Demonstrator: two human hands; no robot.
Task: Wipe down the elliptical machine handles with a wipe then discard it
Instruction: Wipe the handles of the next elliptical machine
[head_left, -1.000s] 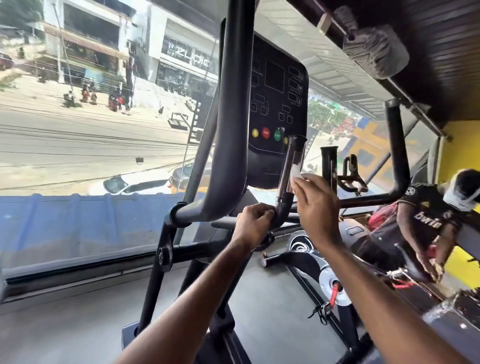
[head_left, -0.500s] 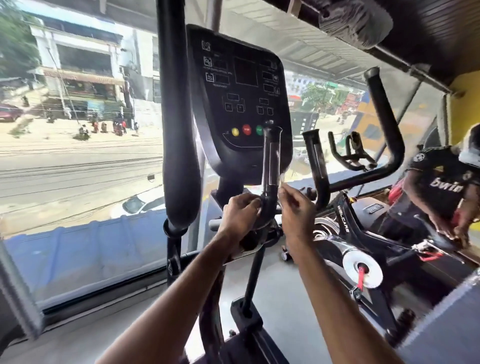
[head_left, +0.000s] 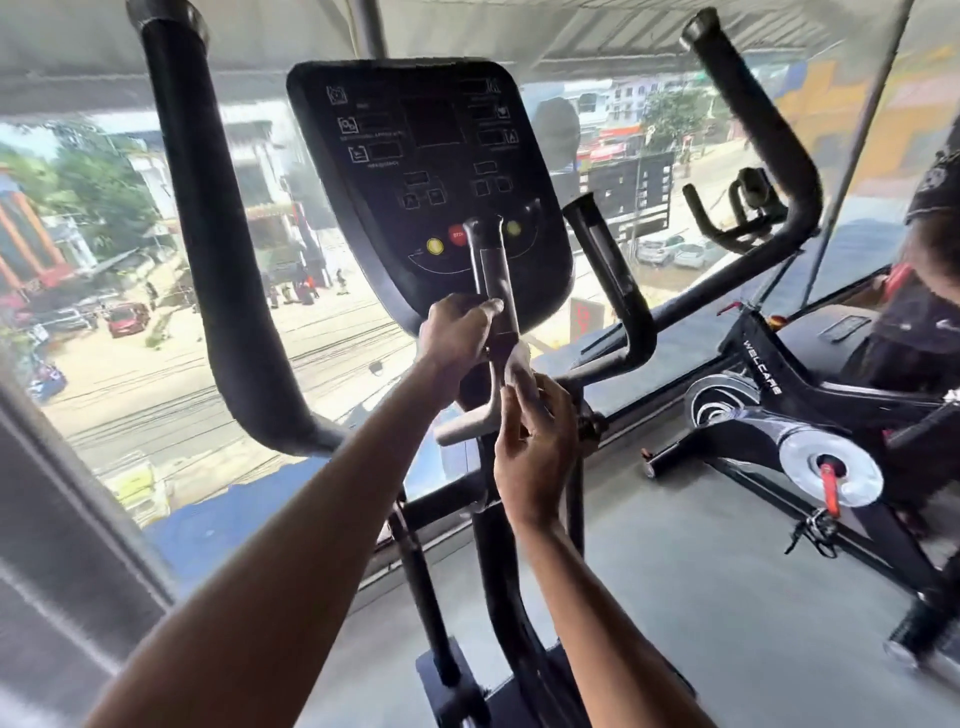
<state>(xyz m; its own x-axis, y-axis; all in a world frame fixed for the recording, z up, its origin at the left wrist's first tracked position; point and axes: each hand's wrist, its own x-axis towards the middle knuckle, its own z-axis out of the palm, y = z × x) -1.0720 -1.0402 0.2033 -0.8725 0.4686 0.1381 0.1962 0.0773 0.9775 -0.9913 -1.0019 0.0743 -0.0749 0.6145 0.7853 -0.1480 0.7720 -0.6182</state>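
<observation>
Hands work close together on one short grip of the elliptical. The left hand (head_left: 457, 332) has its fingers curled round the inner left handle (head_left: 493, 270) at about the middle. Just below it, the right hand (head_left: 535, 447) pinches the white wipe (head_left: 519, 366) and presses it on the lower part of this same handle, near the bend. The wipe lies between the fingers of the right hand and the bar, touching both, and it is just beside the left hand. I judge that the task is in the wiping step. The pictures do not show which bars are already clean, so the inner right handle (head_left: 605, 270), the long left handle (head_left: 218, 249) and the long right handle (head_left: 769, 135) may all need their turn. The wipe is in the hand and I see no bin, so the discarding is not yet done. Behind the handles stands the console (head_left: 415, 156). At the right, well apart, are an exercise bike (head_left: 769, 384) and another person (head_left: 930, 312).
</observation>
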